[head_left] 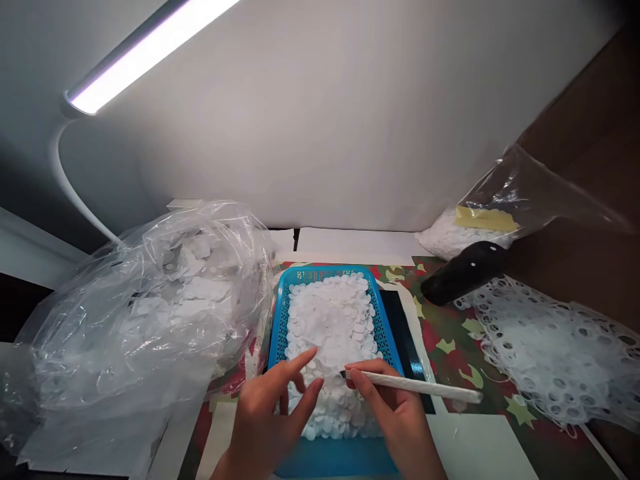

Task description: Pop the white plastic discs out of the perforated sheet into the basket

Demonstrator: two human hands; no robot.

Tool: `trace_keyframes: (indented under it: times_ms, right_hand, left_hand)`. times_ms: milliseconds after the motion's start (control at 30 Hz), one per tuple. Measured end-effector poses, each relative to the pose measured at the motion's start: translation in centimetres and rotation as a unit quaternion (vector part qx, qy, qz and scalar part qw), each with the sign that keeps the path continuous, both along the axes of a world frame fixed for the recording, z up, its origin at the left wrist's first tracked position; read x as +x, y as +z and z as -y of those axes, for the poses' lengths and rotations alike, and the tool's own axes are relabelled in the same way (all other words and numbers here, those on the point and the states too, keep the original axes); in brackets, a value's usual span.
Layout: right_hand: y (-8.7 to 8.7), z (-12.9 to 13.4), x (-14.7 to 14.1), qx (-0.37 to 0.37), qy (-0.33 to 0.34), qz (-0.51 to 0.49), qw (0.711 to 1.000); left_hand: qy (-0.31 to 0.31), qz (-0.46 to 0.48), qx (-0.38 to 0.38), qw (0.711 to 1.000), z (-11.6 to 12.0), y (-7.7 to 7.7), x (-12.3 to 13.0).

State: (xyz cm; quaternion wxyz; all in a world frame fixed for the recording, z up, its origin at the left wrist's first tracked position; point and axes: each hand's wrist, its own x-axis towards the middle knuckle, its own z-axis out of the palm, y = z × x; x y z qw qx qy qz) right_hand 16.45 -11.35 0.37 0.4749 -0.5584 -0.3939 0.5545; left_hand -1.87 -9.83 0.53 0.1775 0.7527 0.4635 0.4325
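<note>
A blue perforated plastic basket (325, 272) sits in front of me, heaped with small white paper discs (333, 327). My left hand (273, 410) rests over the near part of the heap, its fingers spread and touching the discs, with nothing visible in them. My right hand (387, 413) grips a thin white stick (425, 387), perhaps rolled paper. The stick's inner tip lies just above the discs, and its outer end points right. My hands hide the near middle of the heap.
A crumpled clear plastic bag (140, 320) of white scraps fills the left. At right lie a white punched sheet (550, 353), a black handle (463, 272), and a bag of discs (450, 233) with yellow tape. A patterned mat (450, 353) lies underneath. A desk lamp (145, 60) arches overhead.
</note>
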Motion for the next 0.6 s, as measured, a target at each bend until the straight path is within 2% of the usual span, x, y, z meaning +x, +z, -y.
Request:
trace_keyframes:
  times_ms: [100, 200, 400, 600]
  right_hand:
    - [-0.2, 0.0, 0.0, 0.001, 0.031, -0.009, 0.999]
    - [-0.3, 0.1, 0.0, 0.004, 0.055, -0.013, 0.998]
    - [0.5, 0.0, -0.1, 0.002, 0.085, -0.007, 0.996]
    - [0.5, 0.0, -0.2, -0.01, 0.087, -0.001, 0.996]
  left_hand:
    - [-0.014, -0.039, 0.128, 0.991, 0.0, 0.7, -0.5]
    - [-0.083, -0.099, 0.173, 0.977, -0.5, 1.3, -0.4]
    - [-0.157, -0.19, 0.112, 0.963, -1.9, 1.8, -0.3]
    - [-0.204, -0.189, 0.061, 0.959, -2.0, 1.5, -0.6]
